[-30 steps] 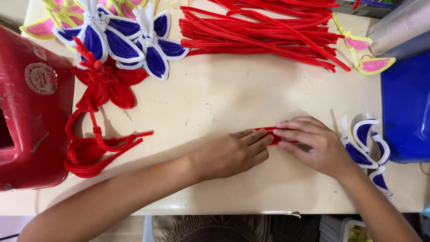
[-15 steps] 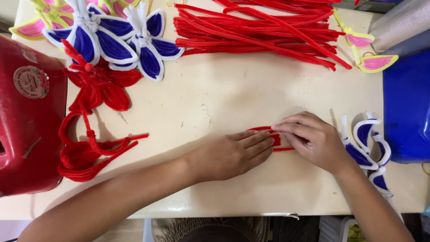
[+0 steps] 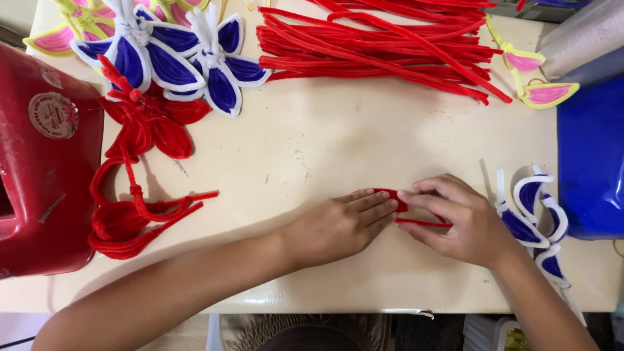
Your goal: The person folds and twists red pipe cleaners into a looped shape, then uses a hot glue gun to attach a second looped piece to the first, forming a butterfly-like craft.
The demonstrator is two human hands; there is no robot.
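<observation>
Red fuzzy pipe-cleaner loop (image 3: 398, 203), likely light and bendy, pinched at its fold by left hand (image 3: 338, 224) and right hand (image 3: 458, 218) fingers, bundle at 12 o'clock.

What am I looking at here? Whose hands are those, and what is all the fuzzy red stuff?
A person wears a camera on their head, so you look down at their own two hands over a pale table. The left hand and right hand together pinch one bent red fuzzy wire against the table. A pile of straight red fuzzy wires lies at the top. Blue and white flowers and a red flower sit at the upper left, blue and white petals at the right, and a red plastic box at the left.
</observation>
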